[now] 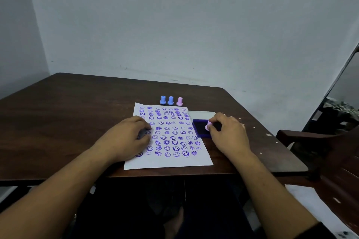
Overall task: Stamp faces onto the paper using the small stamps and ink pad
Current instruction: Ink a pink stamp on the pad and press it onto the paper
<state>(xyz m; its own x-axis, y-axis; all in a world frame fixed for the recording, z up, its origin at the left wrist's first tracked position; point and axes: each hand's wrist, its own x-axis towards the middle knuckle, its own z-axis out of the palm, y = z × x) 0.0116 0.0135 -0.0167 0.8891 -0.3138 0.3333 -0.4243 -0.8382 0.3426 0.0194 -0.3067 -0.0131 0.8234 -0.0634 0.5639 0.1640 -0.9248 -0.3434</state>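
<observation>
Her right hand (227, 132) pinches a pink stamp (208, 125) on the ink pad (200, 129), while the left hand (129, 134), fingers loosely curled, rests flat on the paper (169, 159).

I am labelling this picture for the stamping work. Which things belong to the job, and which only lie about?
Belong to the job:
paper
ink pad
pink stamp in the right hand
two blue stamps
spare pink stamp
left hand steadying the paper

Only lying about:
chair
</observation>
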